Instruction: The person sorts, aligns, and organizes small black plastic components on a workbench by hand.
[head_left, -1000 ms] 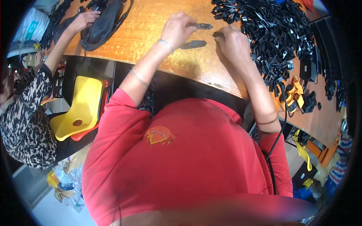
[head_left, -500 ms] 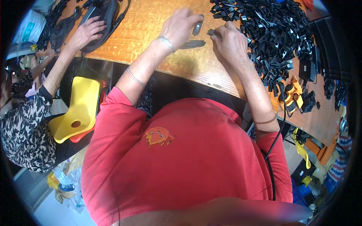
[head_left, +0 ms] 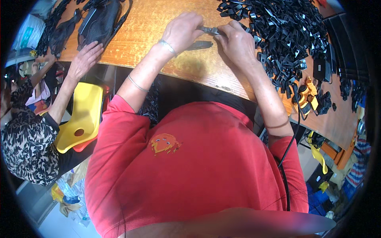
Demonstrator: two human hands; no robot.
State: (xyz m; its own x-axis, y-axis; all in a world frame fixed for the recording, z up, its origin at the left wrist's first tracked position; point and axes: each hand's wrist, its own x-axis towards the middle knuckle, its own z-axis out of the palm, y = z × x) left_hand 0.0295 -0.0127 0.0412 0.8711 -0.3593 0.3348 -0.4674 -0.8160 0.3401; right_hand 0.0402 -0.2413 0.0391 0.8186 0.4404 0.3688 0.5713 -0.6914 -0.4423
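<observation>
Over the wooden table, my left hand [head_left: 183,32] and my right hand [head_left: 239,43] meet fingertip to fingertip. Between them is a small, dark, elongated plastic piece [head_left: 209,30] with a lighter patch, one end pinched by each hand. Whether it is one part or two put end to end, I cannot tell. Just nearer to me, a similar flat dark piece [head_left: 199,45] lies on the tabletop beside my left wrist. My fingers partly hide the held ends.
A big heap of small black plastic parts [head_left: 287,35] covers the table [head_left: 139,43] on the right, with orange pieces [head_left: 306,97] near it. At left, a co-worker's hand [head_left: 86,59] touches a black mesh bag [head_left: 99,25]. A yellow chair [head_left: 85,107] stands below; a black cable [head_left: 294,135] hangs at my right arm.
My hands have come together, so the separate dark pieces they held now meet in one line. The co-worker's hand has slid down the black bag toward the table edge.
</observation>
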